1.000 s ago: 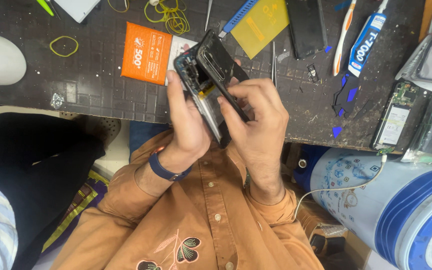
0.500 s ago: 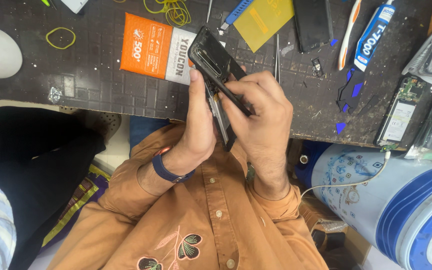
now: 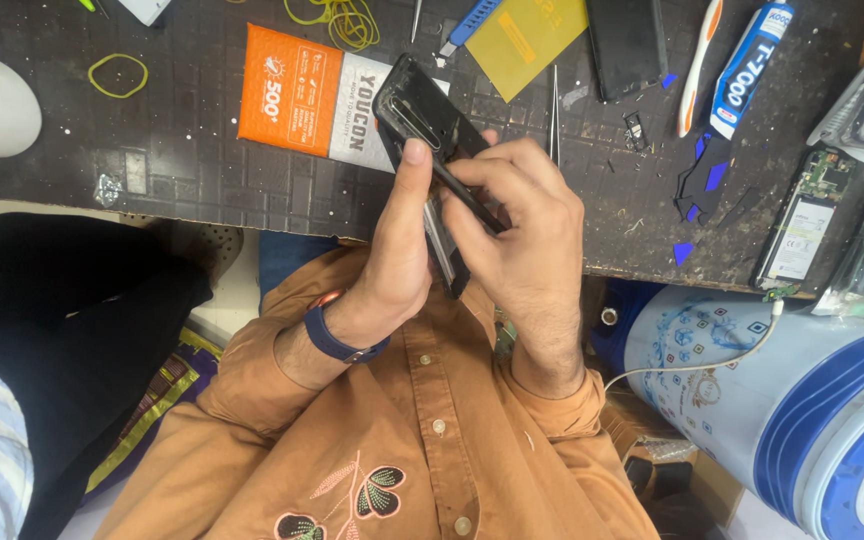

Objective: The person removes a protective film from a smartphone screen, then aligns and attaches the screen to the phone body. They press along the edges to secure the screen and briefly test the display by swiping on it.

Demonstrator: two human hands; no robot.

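Note:
Both my hands hold a black phone (image 3: 420,118) above the near edge of a dark gridded work mat (image 3: 202,170). The phone is tilted, with its top end over an orange and white box (image 3: 302,90). My left hand (image 3: 399,250), with a blue watch on its wrist, grips the phone from the left, thumb pressed against its edge. My right hand (image 3: 524,225) wraps the lower part from the right, fingers curled over the phone's edge. The phone's lower end is hidden between my palms.
On the mat lie a yellow sheet (image 3: 537,40), tweezers (image 3: 554,110), a black panel (image 3: 627,45), a toothbrush (image 3: 697,60), a glue tube (image 3: 752,50), yellow rubber bands (image 3: 117,75) and an opened phone with its board showing (image 3: 802,230). A blue and white jug (image 3: 782,400) stands at the right.
The phone has turned more edge-on in my hands and my left thumb now presses along its side. My right fingers have closed further over it.

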